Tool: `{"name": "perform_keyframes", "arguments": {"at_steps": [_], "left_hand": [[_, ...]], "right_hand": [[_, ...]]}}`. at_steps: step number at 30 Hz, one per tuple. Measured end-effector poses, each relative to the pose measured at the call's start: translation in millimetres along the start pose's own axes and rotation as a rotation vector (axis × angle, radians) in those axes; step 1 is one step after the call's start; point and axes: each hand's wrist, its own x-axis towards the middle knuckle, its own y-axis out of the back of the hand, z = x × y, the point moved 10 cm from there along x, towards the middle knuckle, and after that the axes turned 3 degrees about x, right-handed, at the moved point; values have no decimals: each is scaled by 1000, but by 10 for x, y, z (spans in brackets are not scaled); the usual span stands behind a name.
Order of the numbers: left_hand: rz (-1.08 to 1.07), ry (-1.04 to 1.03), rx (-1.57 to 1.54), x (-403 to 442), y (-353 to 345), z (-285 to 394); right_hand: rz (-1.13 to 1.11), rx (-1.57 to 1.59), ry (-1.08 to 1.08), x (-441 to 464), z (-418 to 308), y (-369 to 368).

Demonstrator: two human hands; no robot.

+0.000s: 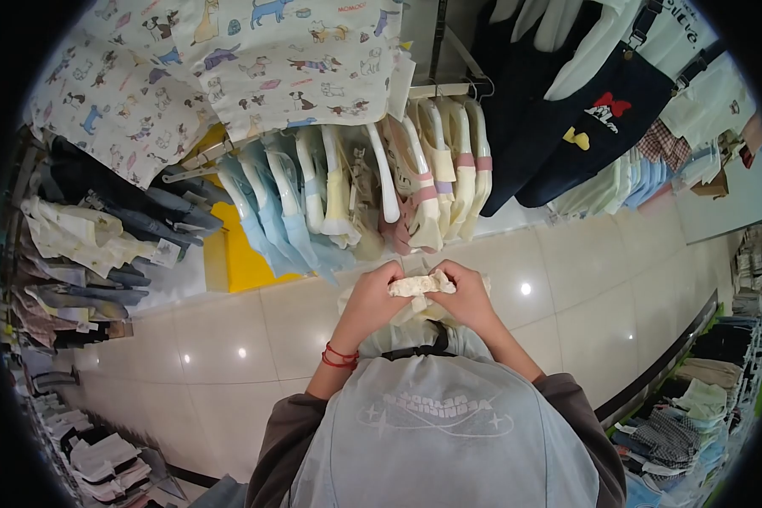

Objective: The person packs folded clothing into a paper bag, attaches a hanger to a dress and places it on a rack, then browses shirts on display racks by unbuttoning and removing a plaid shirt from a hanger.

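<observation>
A cream-coloured piece of cloth (416,285) is gathered between both hands in front of my chest. My left hand (373,296) grips its left end, with a red string bracelet (339,357) on the wrist. On its right end my right hand (465,294) is closed, thumb pressed on the fabric. More pale fabric hangs below the hands, partly hidden by them. Just beyond the hands is a rail of small garments on white hangers, with light blue ones (273,222) to the left and cream and pink ones (436,186) to the right.
Animal-print cloth (300,63) hangs at the upper left, above a yellow panel (245,254). Dark overalls (559,127) hang at the upper right. Clothes racks line the left side and lower right (673,436). Pale tiled floor (220,339) lies between.
</observation>
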Motion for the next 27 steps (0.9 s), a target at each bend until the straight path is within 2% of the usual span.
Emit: {"name": "perform_keyframes", "arguments": {"at_steps": [11,23,27], "left_hand": [[-63,-11,-38,-45,-25,-61],[-65,-27,-19,-33,-91,-73],[-71,39,53,-38,-106,-75]], "right_hand": [[-28,-96,9,-15,-18,-54],[-117,224,9,-10,244,-160],[-69,146,55,-29,167,-152]]}}
